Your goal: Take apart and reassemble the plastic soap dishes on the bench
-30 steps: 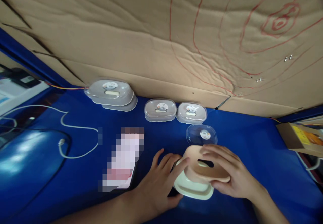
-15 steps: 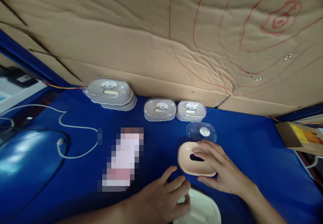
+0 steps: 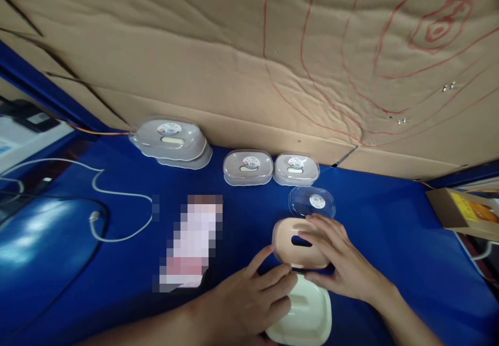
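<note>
A peach plastic cover point(image 3: 286, 252) with a dark oval slot lies on the blue tabletop in front of me. My right hand point(image 3: 341, 260) spans its right side, fingers over the far rim and thumb at the near edge. Just nearer to me is a pale green shallow dish point(image 3: 307, 317) with a raised bar inside. My left hand point(image 3: 259, 302) grips the dish by its left side, and its thumb is mostly hidden below. The left index finger reaches out to the peach cover's left edge. Behind the cover lies a clear lid point(image 3: 304, 202) with a round sticker.
Two clear-lidded grey boxes point(image 3: 248, 168) stand side by side along the cardboard wall point(image 3: 195, 65). Farther left is a stack of similar boxes point(image 3: 169, 141). A blurred-out phone point(image 3: 193, 242) and a white cable point(image 3: 125, 194) lie to the left; a cardboard box point(image 3: 448, 213) stands at right.
The peach cover has come off the green dish and now lies flat behind it. My left hand first drew the dish toward me, then moved it back up close to the cover.
</note>
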The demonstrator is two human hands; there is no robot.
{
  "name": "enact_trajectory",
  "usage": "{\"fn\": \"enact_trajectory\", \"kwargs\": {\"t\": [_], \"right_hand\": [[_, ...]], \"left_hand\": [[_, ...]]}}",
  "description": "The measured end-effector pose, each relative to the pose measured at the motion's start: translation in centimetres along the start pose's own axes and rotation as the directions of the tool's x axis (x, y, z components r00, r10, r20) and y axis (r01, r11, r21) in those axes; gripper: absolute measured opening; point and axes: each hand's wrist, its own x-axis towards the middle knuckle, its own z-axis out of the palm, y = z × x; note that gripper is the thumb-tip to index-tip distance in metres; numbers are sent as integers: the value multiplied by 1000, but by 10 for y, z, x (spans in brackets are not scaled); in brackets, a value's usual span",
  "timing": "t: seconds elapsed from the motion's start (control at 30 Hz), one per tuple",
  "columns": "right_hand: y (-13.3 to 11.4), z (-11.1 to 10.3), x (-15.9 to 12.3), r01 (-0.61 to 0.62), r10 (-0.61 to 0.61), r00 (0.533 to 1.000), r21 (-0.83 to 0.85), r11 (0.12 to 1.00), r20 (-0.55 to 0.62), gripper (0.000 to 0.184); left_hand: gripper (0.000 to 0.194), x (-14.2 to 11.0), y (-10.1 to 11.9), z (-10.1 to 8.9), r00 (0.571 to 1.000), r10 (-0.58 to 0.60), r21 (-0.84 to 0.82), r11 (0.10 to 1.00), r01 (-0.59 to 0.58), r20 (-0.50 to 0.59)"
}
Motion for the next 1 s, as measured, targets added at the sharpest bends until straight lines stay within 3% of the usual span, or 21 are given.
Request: {"fn": "enact_trajectory", "kwargs": {"t": [0.13, 0.23, 0.33, 0.5, 0.67, 0.8, 1.0], "right_hand": [[-1, -3, 0, 67, -69, 993, -23, 997, -95, 56], [-3, -6, -1, 112, -114, 973, -19, 994, -203, 28], [-8, -9, -2, 146, -134, 969, 46, 988, -205, 6], [-15, -6, 2, 156, -152, 978, 17, 988, -145, 13], [-19, 3, 10, 174, -177, 980, -38, 984, -93, 28], [-19, 3, 11, 218, -228, 964, -80, 973, -140, 22], [-26, -7, 2, 220, -246, 941, -131, 967, -234, 27]], "left_hand": [[42, -2, 0, 0, 1000, 5, -32, 999, -5, 7], [54, -4, 0, -2, 999, 35, -44, 998, -35, 15], [66, -5, -1, -3, 999, 50, -36, 998, -50, 15], [83, -3, -3, 1, 999, 26, 14, 1000, -26, -33], [85, -1, -4, 4, 997, 10, 46, 999, -6, -74], [79, -1, -4, 6, 995, 8, 43, 999, -4, -95], [79, -3, 0, 10, 994, 33, 82, 996, -25, -100]]}}
